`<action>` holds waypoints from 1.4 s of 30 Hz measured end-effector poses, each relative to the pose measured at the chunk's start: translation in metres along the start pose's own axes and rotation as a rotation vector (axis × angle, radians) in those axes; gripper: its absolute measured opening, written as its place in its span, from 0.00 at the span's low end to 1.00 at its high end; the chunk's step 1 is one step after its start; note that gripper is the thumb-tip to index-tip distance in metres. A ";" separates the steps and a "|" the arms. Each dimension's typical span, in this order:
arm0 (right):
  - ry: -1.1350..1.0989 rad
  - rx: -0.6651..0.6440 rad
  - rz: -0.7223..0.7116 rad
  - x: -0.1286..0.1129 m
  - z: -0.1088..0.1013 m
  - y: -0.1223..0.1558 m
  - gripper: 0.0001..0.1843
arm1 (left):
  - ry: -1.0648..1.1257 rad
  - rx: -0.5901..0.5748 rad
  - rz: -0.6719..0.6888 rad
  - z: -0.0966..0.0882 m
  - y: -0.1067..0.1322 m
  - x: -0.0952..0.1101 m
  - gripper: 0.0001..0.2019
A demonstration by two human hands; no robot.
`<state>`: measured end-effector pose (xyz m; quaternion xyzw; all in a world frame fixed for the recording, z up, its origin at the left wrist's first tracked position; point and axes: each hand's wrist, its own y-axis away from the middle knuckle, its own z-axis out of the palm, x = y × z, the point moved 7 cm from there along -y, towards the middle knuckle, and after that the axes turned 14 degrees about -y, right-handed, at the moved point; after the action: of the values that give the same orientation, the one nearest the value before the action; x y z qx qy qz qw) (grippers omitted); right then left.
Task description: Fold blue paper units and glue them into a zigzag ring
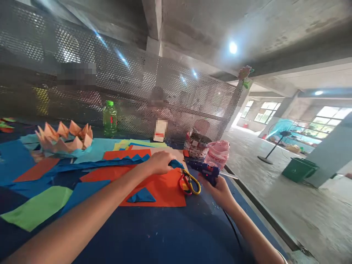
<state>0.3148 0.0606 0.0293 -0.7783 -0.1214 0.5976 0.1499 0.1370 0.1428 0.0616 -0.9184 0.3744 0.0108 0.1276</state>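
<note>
My left hand (162,162) is closed on a blue strip (176,164), whose end pokes out past the fingers. A row of blue folded points (123,161) runs leftward from that hand. My right hand (221,190) grips a dark blue glue gun (206,169) by its handle, its nozzle toward the blue strip; a glue stick sticks out at the back. Scissors (194,183) with red and yellow handles lie between the hands. Under them is an orange sheet (167,190), with a blue folded triangle (143,195) on it.
An orange crown-like ring of points (73,137) stands at the left, near a green bottle (110,119). Behind the glue gun are a patterned basket (196,145) and a pink basket (218,152). A cord (232,225) trails over the table. A perforated screen (176,88) borders the back.
</note>
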 end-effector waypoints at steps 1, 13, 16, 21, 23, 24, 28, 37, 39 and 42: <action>0.009 -0.011 0.004 0.006 0.000 0.002 0.19 | -0.007 -0.005 0.000 0.000 0.000 0.001 0.11; 0.137 -0.097 -0.013 0.002 0.005 0.012 0.18 | -0.056 -0.050 0.032 0.007 -0.002 0.011 0.08; 0.167 -0.095 -0.021 -0.001 0.006 0.012 0.17 | -0.060 -0.055 0.045 0.004 -0.001 0.015 0.07; 0.213 -0.090 -0.026 0.001 0.004 0.010 0.17 | -0.060 -0.067 0.075 0.006 -0.001 0.017 0.08; 0.228 -0.093 -0.027 0.001 0.004 0.010 0.16 | -0.050 -0.062 0.071 0.006 -0.001 0.016 0.10; 0.230 -0.103 -0.024 0.002 0.005 0.011 0.16 | -0.042 -0.062 0.067 0.006 -0.001 0.015 0.11; 0.209 -0.135 -0.019 0.001 0.008 0.011 0.16 | -0.023 -0.066 0.056 0.005 -0.001 0.013 0.14; 0.242 -0.144 -0.071 -0.002 0.009 0.011 0.14 | -0.042 -0.071 0.086 0.008 -0.003 0.015 0.14; 0.298 -0.131 -0.085 0.000 0.009 0.012 0.14 | -0.035 -0.070 0.094 0.008 -0.003 0.016 0.14; 0.383 -0.130 -0.101 0.002 0.009 0.012 0.15 | -0.054 -0.068 0.095 0.008 -0.003 0.018 0.13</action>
<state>0.3068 0.0510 0.0209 -0.8787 -0.1678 0.4212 0.1493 0.1520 0.1343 0.0527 -0.9028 0.4133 0.0544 0.1058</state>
